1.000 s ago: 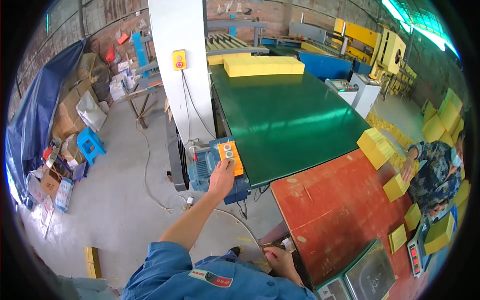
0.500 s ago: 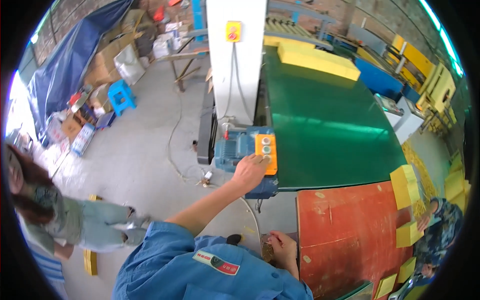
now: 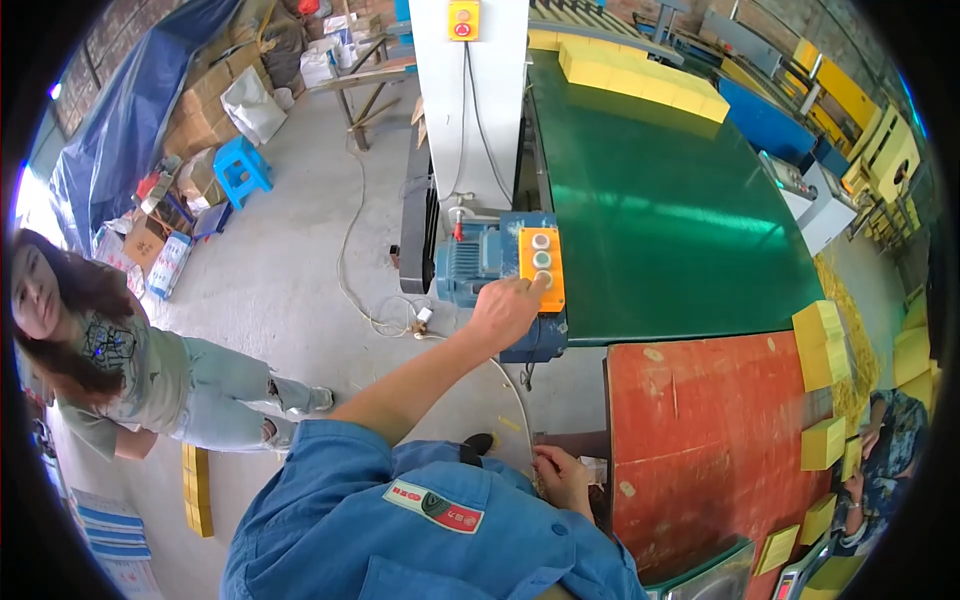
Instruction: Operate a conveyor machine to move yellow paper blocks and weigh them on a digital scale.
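My left hand [image 3: 507, 312] reaches forward to an orange control box [image 3: 553, 295] with three round buttons. Its outstretched finger touches the lowest button [image 3: 542, 279]; the hand grips nothing. The box sits on a blue motor [image 3: 473, 262] beside a wide green conveyor belt [image 3: 680, 240]. Low in front of me, beside the red board's left edge, is my right hand [image 3: 563, 478]. Its fingers are curled together near a pale cable [image 3: 517, 396]; whatever they hold is hidden.
A red board [image 3: 700, 430] adjoins the belt's near end. Yellow blocks [image 3: 640, 80] line its far end; another yellow block [image 3: 820, 345] stands at right. A co-worker in camouflage sleeves [image 3: 900, 430] handles yellow pieces. Another person [image 3: 150, 380] stands left. A white post [image 3: 470, 120] rises behind the motor.
The view has tilted down, so the belt, motor and post sit higher in the picture. My left hand stays at the lowest button. The co-worker's hands at right now have a yellow piece between them.
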